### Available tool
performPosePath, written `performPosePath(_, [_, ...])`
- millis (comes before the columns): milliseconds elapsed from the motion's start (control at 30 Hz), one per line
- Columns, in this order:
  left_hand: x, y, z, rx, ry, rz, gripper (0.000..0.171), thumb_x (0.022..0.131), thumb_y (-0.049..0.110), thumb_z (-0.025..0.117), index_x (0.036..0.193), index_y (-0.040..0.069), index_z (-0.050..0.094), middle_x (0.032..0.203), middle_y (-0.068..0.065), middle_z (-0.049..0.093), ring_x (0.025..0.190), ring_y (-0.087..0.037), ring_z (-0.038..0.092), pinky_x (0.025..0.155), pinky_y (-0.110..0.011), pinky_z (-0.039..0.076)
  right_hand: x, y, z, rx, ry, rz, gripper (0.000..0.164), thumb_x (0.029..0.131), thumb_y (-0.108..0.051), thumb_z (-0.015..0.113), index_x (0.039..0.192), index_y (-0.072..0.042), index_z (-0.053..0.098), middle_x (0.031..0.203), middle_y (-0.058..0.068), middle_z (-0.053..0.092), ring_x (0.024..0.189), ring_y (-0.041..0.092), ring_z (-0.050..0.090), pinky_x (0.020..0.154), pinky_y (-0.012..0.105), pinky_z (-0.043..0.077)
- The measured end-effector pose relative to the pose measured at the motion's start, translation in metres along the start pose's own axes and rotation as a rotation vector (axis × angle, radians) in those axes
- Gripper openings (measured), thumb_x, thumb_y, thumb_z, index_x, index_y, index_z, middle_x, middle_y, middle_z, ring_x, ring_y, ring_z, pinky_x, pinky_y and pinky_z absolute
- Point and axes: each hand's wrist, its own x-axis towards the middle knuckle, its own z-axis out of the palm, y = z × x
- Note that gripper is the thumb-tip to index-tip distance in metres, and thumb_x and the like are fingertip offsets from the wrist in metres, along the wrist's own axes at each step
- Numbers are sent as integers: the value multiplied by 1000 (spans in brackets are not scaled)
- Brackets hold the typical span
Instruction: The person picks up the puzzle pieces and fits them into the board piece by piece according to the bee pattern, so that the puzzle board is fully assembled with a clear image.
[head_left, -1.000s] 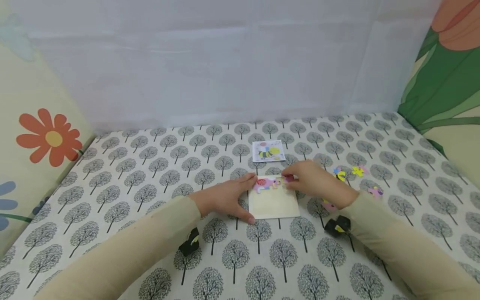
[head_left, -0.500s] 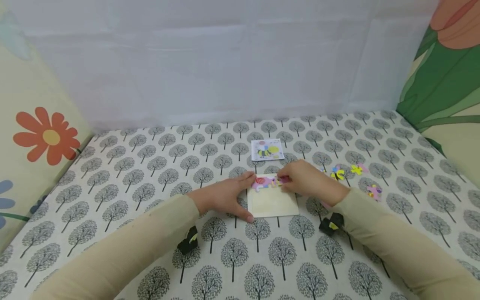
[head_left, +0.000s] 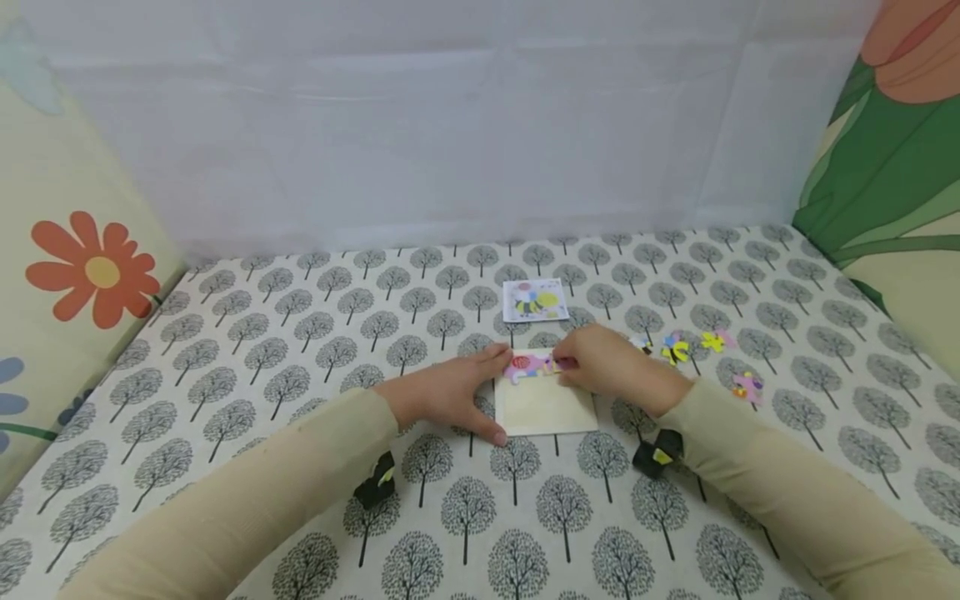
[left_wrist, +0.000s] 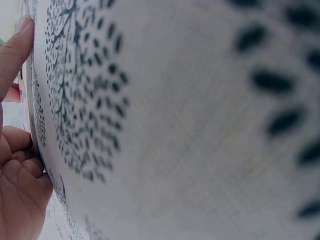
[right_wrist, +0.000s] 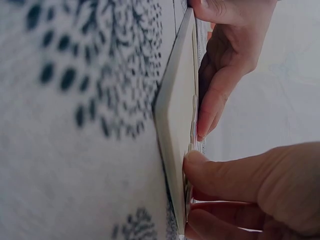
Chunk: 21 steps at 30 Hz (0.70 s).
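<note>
A square, cream puzzle board lies in front of me, with pink and coloured pieces along its far edge. My left hand holds the board's left side, thumb at the near corner and fingers at the far one. In the right wrist view, that hand's index finger lies along the board's top. At the far right corner my right hand pinches a small puzzle piece, mostly hidden by the fingers. The right wrist view shows its thumb pressed low against the board.
Behind the board lies a small picture card with a bee. Loose puzzle pieces lie on the right: a yellow and black one, a yellow one and a pink one. The tree-print cloth covers the table.
The right hand has shifted slightly left along the board's far edge with the piece between its fingers. The left hand keeps its place on the board.
</note>
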Motion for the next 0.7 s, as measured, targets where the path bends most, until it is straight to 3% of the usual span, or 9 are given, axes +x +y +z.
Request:
performPosePath(367, [1,1,1,-10,5,4,114,66,52,76,149,12,9,156,-1,-1,142,-22,7,116,-38,12,-1,0,1,-40,-3,-13,11,80,-15,71,87,-7,69,60,-2,51,57,11,43,51,20,37])
performPosePath(700, [1,1,1,-4,11,-4,115,65,53,77,149,11,10,156,-1,-1,142,-23,8,115,-38,13,-2,-3,0,-55,-9,6,27,80,-17,70,104,-4,69,64,-1,55,59,12,46,53,20,39])
